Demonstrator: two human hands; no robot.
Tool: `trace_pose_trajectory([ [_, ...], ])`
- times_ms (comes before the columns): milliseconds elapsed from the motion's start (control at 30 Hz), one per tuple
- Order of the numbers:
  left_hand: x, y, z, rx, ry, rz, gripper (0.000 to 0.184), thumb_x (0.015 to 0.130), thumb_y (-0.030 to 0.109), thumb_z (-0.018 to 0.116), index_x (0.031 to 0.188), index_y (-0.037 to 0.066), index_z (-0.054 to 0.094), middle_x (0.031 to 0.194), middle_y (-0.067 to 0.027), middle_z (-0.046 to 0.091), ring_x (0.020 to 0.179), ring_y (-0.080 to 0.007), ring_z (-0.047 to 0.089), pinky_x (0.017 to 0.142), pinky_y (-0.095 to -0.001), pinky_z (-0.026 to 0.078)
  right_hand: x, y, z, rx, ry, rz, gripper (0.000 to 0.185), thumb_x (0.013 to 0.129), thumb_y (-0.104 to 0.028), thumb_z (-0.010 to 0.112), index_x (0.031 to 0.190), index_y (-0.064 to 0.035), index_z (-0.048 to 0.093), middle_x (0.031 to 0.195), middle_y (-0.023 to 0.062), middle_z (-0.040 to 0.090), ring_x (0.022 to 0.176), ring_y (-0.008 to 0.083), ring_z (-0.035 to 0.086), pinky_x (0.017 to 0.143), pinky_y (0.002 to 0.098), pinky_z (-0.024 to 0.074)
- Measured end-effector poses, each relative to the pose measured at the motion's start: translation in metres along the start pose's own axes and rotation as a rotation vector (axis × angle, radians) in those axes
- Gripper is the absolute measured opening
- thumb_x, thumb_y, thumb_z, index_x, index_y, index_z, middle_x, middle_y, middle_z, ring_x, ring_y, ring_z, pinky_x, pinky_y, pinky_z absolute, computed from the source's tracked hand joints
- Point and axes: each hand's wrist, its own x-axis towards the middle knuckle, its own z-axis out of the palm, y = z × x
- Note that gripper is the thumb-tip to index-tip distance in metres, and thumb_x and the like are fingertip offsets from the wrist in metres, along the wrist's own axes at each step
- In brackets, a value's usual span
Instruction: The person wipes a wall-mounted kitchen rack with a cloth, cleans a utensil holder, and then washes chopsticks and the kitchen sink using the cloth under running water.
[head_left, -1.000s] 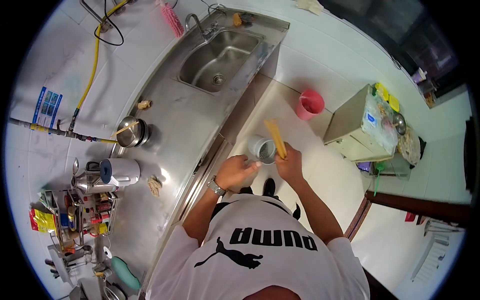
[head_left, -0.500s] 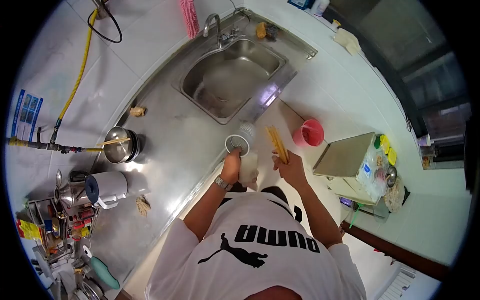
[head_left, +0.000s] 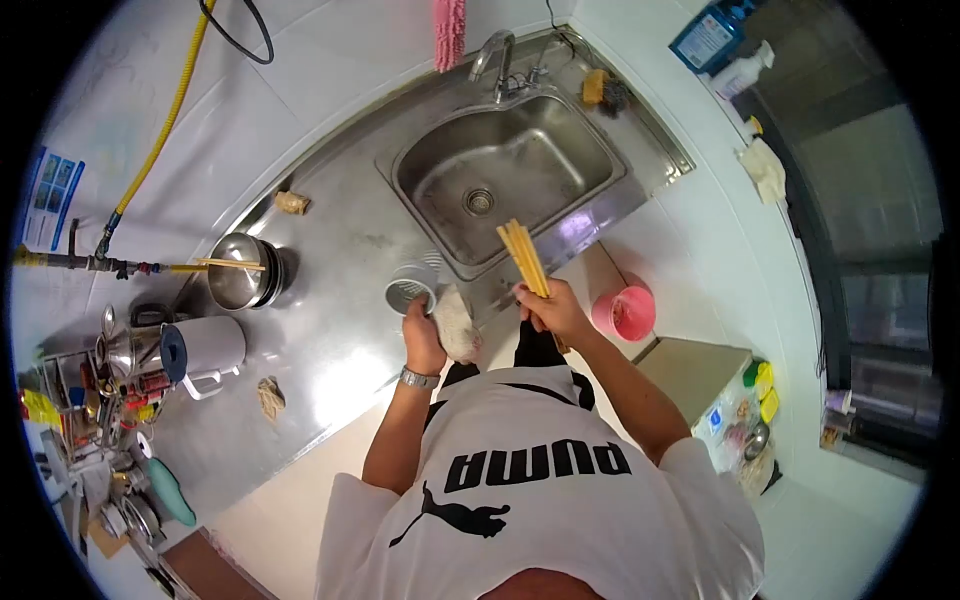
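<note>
My left hand point(head_left: 424, 342) is closed on a whitish, slotted cylindrical holder point(head_left: 408, 276), held over the steel counter's front edge with its open end towards me. A damp-looking pale cloth point(head_left: 456, 326) hangs beside that hand; whether the fingers also grip it is hidden. My right hand point(head_left: 556, 308) is wrapped round a bundle of chopsticks point(head_left: 524, 256). Their upper ends point towards the steel sink point(head_left: 405, 180), near its front corner.
Stacked metal bowls point(head_left: 236, 272) with chopsticks across them stand at left. Nearer are a white kettle point(head_left: 215, 345), a crumpled rag point(head_left: 270, 398) and a crowded utensil rack point(head_left: 75, 400). A pink bucket point(head_left: 625, 312) sits right of my right hand. The faucet point(head_left: 492, 60) rises behind the sink.
My view has shifted, and the sink drain now shows clearly. My left hand has carried the holder and cloth left over the counter. The chopsticks have moved closer to the sink.
</note>
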Motion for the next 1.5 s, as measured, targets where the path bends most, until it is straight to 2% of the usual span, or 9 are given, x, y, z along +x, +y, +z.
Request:
trace_pose_trajectory([
  [67, -0.012, 0.049, 0.033, -0.575, 0.033, -0.147, 0.042, 0.091, 0.029, 0.035, 0.121, 0.003, 0.048, 0.115, -0.0116, 0.057, 0.106, -0.0275, 0.057, 0.093, -0.0402, 0.044, 0.028, -0.013, 0.001, -0.150, -0.188, 0.006, 0.020, 0.089, -0.020, 0.059, 0.098, -0.0021, 0.059, 0.069, 0.0030, 0.059, 0.049, 0.0060, 0.049, 0.042, 0.0212, 0.0395],
  [300, 0.017, 0.064, 0.109, -0.680, 0.333, 0.074, 0.048, 0.091, 0.033, 0.029, 0.126, 0.004, 0.043, 0.124, -0.0115, 0.053, 0.114, -0.0295, 0.051, 0.098, -0.0433, 0.039, 0.105, -0.050, -0.015, -0.374, -0.692, -0.100, 0.032, 0.089, -0.030, 0.061, 0.092, 0.0019, 0.058, 0.062, 0.0029, 0.057, 0.044, 0.0084, 0.050, 0.041, 0.0243, 0.0417],
  [467, 0.037, 0.073, 0.179, -0.676, 0.424, 0.071, 0.044, 0.091, 0.032, 0.031, 0.121, 0.004, 0.046, 0.120, -0.0120, 0.055, 0.110, -0.0298, 0.054, 0.094, -0.0424, 0.042, 0.137, -0.069, -0.063, -0.303, -0.797, -0.075, 0.033, 0.088, -0.030, 0.061, 0.087, 0.0025, 0.058, 0.059, 0.0020, 0.055, 0.044, 0.0091, 0.051, 0.040, 0.0253, 0.0408],
  [667, 0.059, 0.052, 0.165, -0.610, 0.429, 0.117, 0.041, 0.091, 0.032, 0.035, 0.117, 0.003, 0.048, 0.115, -0.0119, 0.056, 0.105, -0.0272, 0.056, 0.090, -0.0397, 0.045, 0.189, -0.070, -0.116, -0.092, -0.559, 0.058, 0.023, 0.088, -0.024, 0.060, 0.094, -0.0021, 0.057, 0.064, 0.0045, 0.058, 0.042, 0.0072, 0.047, 0.037, 0.0215, 0.0364],
  [800, 0.073, 0.031, 0.114, -0.485, 0.601, 0.128, 0.043, 0.091, 0.035, 0.033, 0.116, 0.004, 0.048, 0.111, -0.0115, 0.057, 0.103, -0.0272, 0.056, 0.091, -0.0413, 0.044, 0.242, -0.047, -0.156, 0.042, -0.331, 0.220, 0.017, 0.087, -0.017, 0.059, 0.095, -0.0020, 0.057, 0.066, 0.0054, 0.058, 0.041, 0.0079, 0.046, 0.036, 0.0214, 0.0338],
  [933, 0.087, -0.006, 0.032, -0.318, 0.583, 0.042, 0.045, 0.094, 0.036, 0.031, 0.111, 0.000, 0.051, 0.093, -0.0145, 0.061, 0.082, -0.0293, 0.062, 0.071, -0.0422, 0.052, 0.262, -0.053, -0.180, 0.038, -0.279, 0.241, 0.013, 0.086, -0.014, 0.060, 0.092, -0.0037, 0.055, 0.065, 0.0057, 0.058, 0.043, 0.0088, 0.048, 0.036, 0.0232, 0.0353],
  [1000, 0.084, 0.011, 0.027, -0.421, 0.495, -0.146, 0.046, 0.095, 0.035, 0.029, 0.114, -0.001, 0.050, 0.096, -0.0160, 0.061, 0.083, -0.0287, 0.062, 0.073, -0.0416, 0.052, 0.267, -0.052, -0.184, -0.015, -0.320, 0.249, 0.013, 0.086, -0.015, 0.060, 0.092, -0.0038, 0.055, 0.066, 0.0059, 0.058, 0.043, 0.0089, 0.047, 0.037, 0.0230, 0.0347],
  [1133, 0.103, -0.015, -0.024, -0.255, 0.549, -0.220, 0.049, 0.095, 0.038, 0.032, 0.119, -0.001, 0.048, 0.100, -0.0167, 0.062, 0.084, -0.0301, 0.062, 0.074, -0.0400, 0.051, 0.259, -0.051, -0.171, -0.086, -0.302, 0.264, 0.015, 0.087, -0.017, 0.060, 0.091, -0.0039, 0.056, 0.068, 0.0063, 0.058, 0.043, 0.0094, 0.046, 0.037, 0.0224, 0.0322],
  [1500, 0.128, 0.000, -0.040, -0.329, 0.610, -0.239, 0.054, 0.095, 0.045, 0.039, 0.123, 0.000, 0.046, 0.110, -0.0172, 0.058, 0.091, -0.0294, 0.061, 0.078, -0.0419, 0.051, 0.233, -0.046, -0.148, -0.138, -0.261, 0.256, 0.015, 0.087, -0.017, 0.060, 0.093, -0.0031, 0.058, 0.066, 0.0052, 0.057, 0.043, 0.0094, 0.047, 0.036, 0.0217, 0.0337],
])
